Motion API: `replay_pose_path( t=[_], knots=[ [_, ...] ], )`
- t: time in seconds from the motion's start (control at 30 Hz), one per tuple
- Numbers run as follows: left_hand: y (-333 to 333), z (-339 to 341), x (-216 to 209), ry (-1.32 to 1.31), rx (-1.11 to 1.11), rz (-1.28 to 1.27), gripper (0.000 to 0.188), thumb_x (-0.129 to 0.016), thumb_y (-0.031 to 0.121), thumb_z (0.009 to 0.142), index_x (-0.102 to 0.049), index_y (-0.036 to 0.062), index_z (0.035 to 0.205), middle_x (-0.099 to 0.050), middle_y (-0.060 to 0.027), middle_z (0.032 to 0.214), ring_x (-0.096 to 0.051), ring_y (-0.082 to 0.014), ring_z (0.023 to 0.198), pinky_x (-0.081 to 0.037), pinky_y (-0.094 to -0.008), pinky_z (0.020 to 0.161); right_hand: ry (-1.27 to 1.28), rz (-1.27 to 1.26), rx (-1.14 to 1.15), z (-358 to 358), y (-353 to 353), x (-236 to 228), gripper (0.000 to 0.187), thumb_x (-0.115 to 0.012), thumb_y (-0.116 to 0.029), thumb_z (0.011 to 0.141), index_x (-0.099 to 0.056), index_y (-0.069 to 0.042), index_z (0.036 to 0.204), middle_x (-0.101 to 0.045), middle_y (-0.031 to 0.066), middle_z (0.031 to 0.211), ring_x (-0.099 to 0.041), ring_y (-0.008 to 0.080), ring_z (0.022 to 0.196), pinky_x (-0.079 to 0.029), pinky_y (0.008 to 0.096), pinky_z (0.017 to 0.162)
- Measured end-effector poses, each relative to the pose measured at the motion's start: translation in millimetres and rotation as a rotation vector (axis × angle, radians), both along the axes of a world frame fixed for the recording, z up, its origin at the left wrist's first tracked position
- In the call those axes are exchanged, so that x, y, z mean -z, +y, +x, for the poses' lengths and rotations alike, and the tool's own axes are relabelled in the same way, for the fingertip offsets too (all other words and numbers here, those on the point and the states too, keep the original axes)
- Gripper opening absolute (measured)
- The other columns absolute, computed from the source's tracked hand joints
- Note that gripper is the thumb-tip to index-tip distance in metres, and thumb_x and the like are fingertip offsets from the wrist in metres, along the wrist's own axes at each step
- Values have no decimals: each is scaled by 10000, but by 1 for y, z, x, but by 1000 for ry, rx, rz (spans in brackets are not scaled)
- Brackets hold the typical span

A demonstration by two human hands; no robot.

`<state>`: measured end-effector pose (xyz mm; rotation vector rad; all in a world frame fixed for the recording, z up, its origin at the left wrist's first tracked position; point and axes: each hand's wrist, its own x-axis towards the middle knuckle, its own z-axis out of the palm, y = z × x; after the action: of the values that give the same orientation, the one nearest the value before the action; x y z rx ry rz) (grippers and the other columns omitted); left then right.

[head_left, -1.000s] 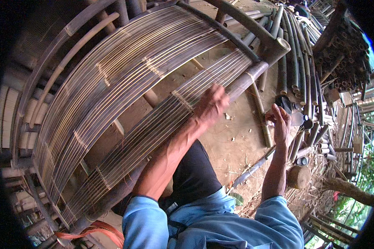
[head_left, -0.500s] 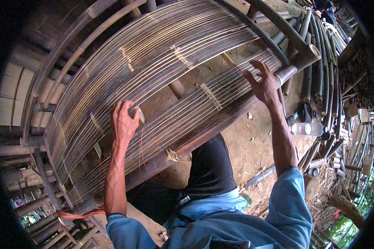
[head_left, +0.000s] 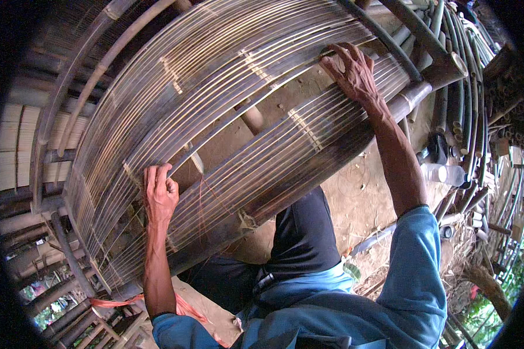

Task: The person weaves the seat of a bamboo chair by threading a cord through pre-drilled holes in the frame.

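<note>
Long thin dark bamboo strip (head_left: 233,119) spans 9 to 1 o'clock. Left hand (head_left: 160,189): grip curled closed on it. Right hand (head_left: 355,75): fingers spread, can't tell if clamped. Probably positioning; next move needs even alignment.

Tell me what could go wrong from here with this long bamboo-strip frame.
Splinters or cuts: the bare left hand and bare right hand are right at the long, thin, brown-and-tan bamboo strips, whose edges might be sharp.

Snagging: the loose, fine reddish thread hanging over the lower strips might catch or tangle.

Misalignment: an open gap divides the strips between the hands, so uneven handling could perhaps bend one out of line.
</note>
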<state>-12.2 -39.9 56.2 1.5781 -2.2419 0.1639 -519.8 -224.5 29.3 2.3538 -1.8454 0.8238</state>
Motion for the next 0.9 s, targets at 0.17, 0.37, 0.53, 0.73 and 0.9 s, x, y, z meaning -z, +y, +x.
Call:
replay_pose_path(
  t=[0.17,0.37,0.53,0.73,0.9],
  knots=[
    [8,-7,-13,223,-121,288,300,-639,-53,776,-621,23,1066,-553,-81,928,-560,-223,803,-478,-353,748,22,-12,35,-4,3,-9,525,-551,-569,978,-635,-146,1276,-589,109,1301,-492,306,1298,-282,480,1090],
    [11,-7,-19,473,-205,410,348,-618,269,1014,-581,-25,832,-486,-103,751,-465,-178,679,-410,-379,649,86,-54,-1,-14,-6,-9,510,-555,-575,971,-659,-125,1187,-579,111,1270,-492,299,1275,-276,473,1110],
    [24,-13,-9,358,-213,255,458,-592,351,1034,-527,-25,780,-411,-135,672,-386,-262,607,-349,-396,587,122,-11,58,-23,-18,-2,530,-541,-590,977,-675,-127,1199,-570,120,1288,-486,301,1287,-277,470,1119],
    [10,10,2,385,-313,415,529,-528,442,1050,-548,-25,802,-374,-118,645,-366,-202,611,-349,-401,581,70,-59,105,-29,-27,2,579,-494,-592,997,-743,-69,1020,-673,106,1121,-582,312,1129,-374,442,1046],
    [31,1,0,298,-115,361,454,-595,367,1029,-596,-48,845,-445,-150,730,-476,-214,677,-455,-392,711,55,115,121,-41,-19,-7,600,-532,-582,977,-742,-29,875,-695,169,958,-624,360,989,-455,442,936]
  ],
)
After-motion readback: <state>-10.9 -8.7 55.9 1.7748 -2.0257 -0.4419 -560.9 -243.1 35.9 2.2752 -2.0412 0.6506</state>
